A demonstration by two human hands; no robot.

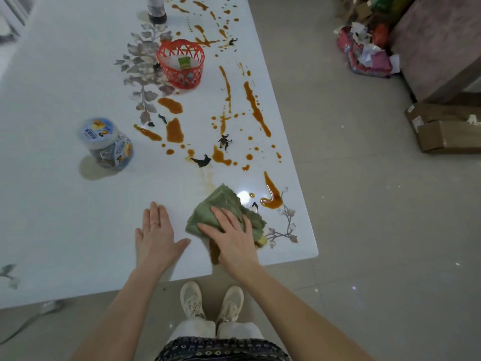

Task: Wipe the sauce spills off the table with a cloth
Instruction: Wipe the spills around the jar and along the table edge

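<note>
One green cloth lay bunched on the white table, near the corner closest to the person. One corner of it pointed away from the person, toward the sauce spills. Its long axis appeared to run from that far corner back toward the table's near edge, though the near end was covered and could not be confirmed.

The right hand pressed down flat on the cloth with fingers straight and spread; nothing was gripped. The left hand rested palm down on bare table just left of the cloth, apart from it, fingers straight and together, thumb out. One ring showed on it.

The spills were orange-brown streaks, pools and drops, too many for a firm count. One hooked streak lay just right of the cloth; one smear showed under the right wrist.

Also on the table were one red basket, one blue-lidded jar and one dark bottle. Two shoes stood below the table edge.
</note>
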